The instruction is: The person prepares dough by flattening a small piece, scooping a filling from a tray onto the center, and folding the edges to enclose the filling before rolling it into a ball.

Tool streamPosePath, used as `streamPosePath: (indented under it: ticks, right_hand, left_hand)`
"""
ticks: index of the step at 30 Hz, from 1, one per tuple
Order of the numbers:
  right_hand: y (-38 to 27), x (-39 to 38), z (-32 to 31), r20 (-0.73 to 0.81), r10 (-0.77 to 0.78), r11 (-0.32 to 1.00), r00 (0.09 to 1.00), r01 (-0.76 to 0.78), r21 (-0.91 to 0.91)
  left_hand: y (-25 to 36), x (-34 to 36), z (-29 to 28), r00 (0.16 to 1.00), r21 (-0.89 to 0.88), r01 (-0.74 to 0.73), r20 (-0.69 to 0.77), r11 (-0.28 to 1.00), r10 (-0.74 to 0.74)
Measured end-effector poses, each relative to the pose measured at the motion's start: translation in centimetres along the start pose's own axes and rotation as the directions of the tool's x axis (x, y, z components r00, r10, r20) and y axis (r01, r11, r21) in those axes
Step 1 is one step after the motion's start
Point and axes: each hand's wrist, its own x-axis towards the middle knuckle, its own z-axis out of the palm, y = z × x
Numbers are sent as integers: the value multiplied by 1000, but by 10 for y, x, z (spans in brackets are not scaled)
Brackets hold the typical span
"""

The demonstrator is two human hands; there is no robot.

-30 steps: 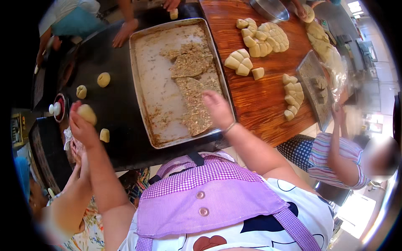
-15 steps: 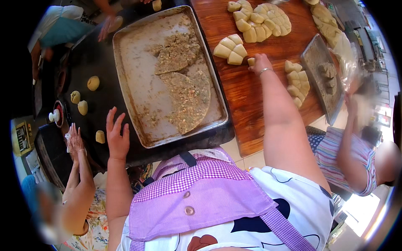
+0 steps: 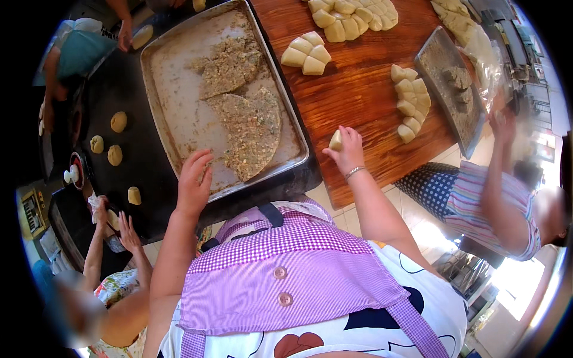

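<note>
My right hand (image 3: pixel 349 150) pinches a small piece of pale dough (image 3: pixel 335 141) over the near left part of the wooden table. Fingers apart and empty, my left hand (image 3: pixel 195 179) hovers at the near edge of a large metal tray (image 3: pixel 156 95). Chopped, speckled filling (image 3: pixel 250 128) lies in that tray in two joined masses, toward its right side. Beyond my right hand a cluster of cut dough pieces (image 3: pixel 307 55) rests on the wood, and a curved row of dough pieces (image 3: pixel 412 104) lies to its right.
More dough pieces (image 3: pixel 352 18) sit at the table's far side. A grey metal tray (image 3: pixel 453 89) lies at its right edge. Several dough balls (image 3: pixel 118 122) are on the dark surface (image 3: pixel 95 173) at left. Co-workers stand at lower left, upper left and right.
My right hand has drawn back toward me with the dough piece, away from the cut cluster. My left hand has moved right, to the tray's near edge.
</note>
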Motion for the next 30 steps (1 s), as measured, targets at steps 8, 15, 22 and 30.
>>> streamPosePath:
  ticks: [8, 15, 22, 30]
  right_hand:
    - [-16, 21, -6, 19, 50, 980, 999, -46, -192]
    - [-54, 53, 17, 292, 164, 887, 942, -12, -461]
    - [-4, 54, 40, 101, 278, 938, 955, -247, -244]
    - [-29, 31, 32, 291, 69, 892, 954, 72, -447]
  left_hand:
    - [1, -7, 10, 996, -36, -25, 88, 999, 28]
    - [-1, -11, 5, 993, -20, 38, 114, 999, -35]
    - [14, -2, 1, 986, -59, 25, 169, 998, -14]
    - [1, -16, 16, 974, -29, -17, 226, 999, 23]
